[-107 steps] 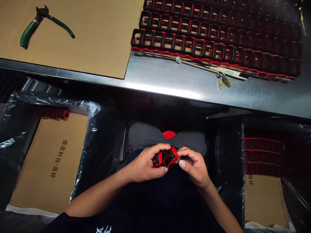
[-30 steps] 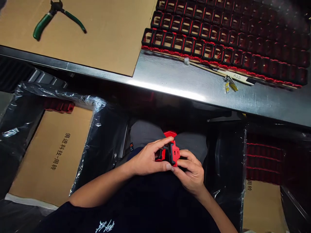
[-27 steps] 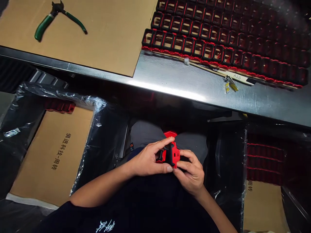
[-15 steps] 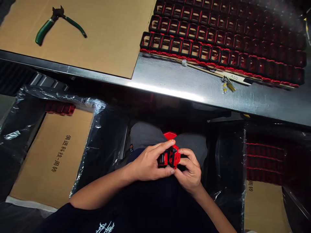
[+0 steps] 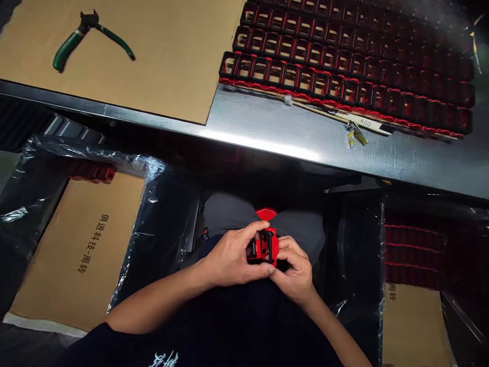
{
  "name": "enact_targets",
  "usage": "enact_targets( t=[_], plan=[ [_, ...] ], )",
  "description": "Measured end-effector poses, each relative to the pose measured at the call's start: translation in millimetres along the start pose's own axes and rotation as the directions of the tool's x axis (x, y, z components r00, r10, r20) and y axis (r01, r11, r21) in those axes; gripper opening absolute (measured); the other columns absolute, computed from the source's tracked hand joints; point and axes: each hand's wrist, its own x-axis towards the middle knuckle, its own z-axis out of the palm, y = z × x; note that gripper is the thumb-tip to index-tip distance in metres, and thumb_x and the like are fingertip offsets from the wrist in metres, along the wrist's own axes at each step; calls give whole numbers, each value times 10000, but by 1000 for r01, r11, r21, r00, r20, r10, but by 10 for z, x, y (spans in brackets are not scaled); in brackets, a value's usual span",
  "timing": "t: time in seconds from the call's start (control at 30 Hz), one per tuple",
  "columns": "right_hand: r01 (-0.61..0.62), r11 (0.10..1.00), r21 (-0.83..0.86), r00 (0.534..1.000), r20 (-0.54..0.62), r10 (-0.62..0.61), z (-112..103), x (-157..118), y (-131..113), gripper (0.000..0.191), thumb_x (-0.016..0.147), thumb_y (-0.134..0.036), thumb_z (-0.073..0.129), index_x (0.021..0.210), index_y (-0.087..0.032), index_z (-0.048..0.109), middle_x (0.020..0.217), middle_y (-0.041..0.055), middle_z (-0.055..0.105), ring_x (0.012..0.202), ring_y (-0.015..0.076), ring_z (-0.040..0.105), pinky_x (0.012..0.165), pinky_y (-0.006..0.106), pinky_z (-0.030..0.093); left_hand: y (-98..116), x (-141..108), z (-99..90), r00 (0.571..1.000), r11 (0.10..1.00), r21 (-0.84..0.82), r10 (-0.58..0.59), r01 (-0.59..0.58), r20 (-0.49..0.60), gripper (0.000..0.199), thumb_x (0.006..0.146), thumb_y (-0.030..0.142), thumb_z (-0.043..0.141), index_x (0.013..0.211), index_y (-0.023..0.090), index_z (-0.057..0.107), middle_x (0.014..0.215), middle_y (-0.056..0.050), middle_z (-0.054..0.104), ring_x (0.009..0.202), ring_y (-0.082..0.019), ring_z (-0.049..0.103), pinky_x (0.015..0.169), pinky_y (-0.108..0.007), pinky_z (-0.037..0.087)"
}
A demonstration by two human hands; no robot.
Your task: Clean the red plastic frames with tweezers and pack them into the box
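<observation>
A red-and-black frame (image 5: 274, 247) is held above the lap (image 5: 301, 224). It is spanned edge to edge by the curled left grip (image 5: 231, 257), likely for steadiness, while its outer side is pinched by the right grip (image 5: 296, 270), whose contact is partly hidden.

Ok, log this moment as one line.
left hand: holding red-and-black workpiece | right hand: gripping its right side | green-handled pliers: lying on cardboard, handles apart

Red part (image 5: 274, 246) partly hidden by left hand (image 5: 232, 257), far frame rows (image 5: 424, 46) seemingly blurred, cardboard (image 5: 160, 61) cropped above
</observation>
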Motion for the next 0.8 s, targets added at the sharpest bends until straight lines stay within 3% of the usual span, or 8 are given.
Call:
enact_targets(
  t=[0.17,0.33,0.43,0.53,0.6,0.7,0.8],
  plan=[
    [-2,1000,16,1000,21,1,2,13,-2,61,850,-191,740,847,-234,697,780,35,702,768,208,663,698,372,573,39,-3,-17,999,999,14,-45,45,-3,684,711,354,803,1314,198,520,968,-26,766,738,-202,742,680,-317,610],
    [-10,1000,-3,1000,3,10,14,28,11,52,855,-189,738,855,-238,720,785,37,723,765,209,679,705,374,579,-26,-29,31,996,996,53,81,-79,-44,703,777,319,756,1418,220,484,1203,-85,747,989,-247,764,867,-361,632],
    [-17,1000,14,1000,-20,17,14,30,13,56,834,-207,780,855,-242,742,788,37,732,772,210,685,719,372,579,-63,-37,39,991,991,32,132,-131,-32,746,802,342,762,1467,216,449,1221,-102,739,1034,-257,759,900,-371,631],
    [-112,985,130,993,-8,114,-11,24,10,79,825,-283,809,811,-239,744,768,31,723,741,199,686,716,357,583,-74,-37,8,990,990,-34,138,-137,9,845,786,418,807,1502,217,405,1239,-109,730,1058,-267,751,920,-394,627],
    [-225,931,288,974,38,224,-37,17,14,162,816,-371,822,790,-236,734,770,27,710,725,190,685,704,339,588,-74,-32,-18,990,987,-81,140,-137,28,887,769,459,827,1511,237,395,1263,-105,718,1096,-270,736,963,-415,612],
    [-368,768,524,926,132,354,-61,6,29,286,773,-475,843,765,-224,705,759,18,675,684,180,671,657,318,582,-78,-19,-31,992,987,-95,128,-127,5,860,743,461,849,1475,247,452,1327,-117,676,1171,-289,693,1025,-449,580],
    [-409,696,591,905,166,391,-60,4,35,307,754,-476,858,745,-218,690,743,6,651,654,162,651,619,287,561,-86,-8,-12,993,990,-88,108,-112,-47,784,736,438,852,1416,225,524,1332,-128,651,1168,-289,679,1025,-445,581]
  ],
)
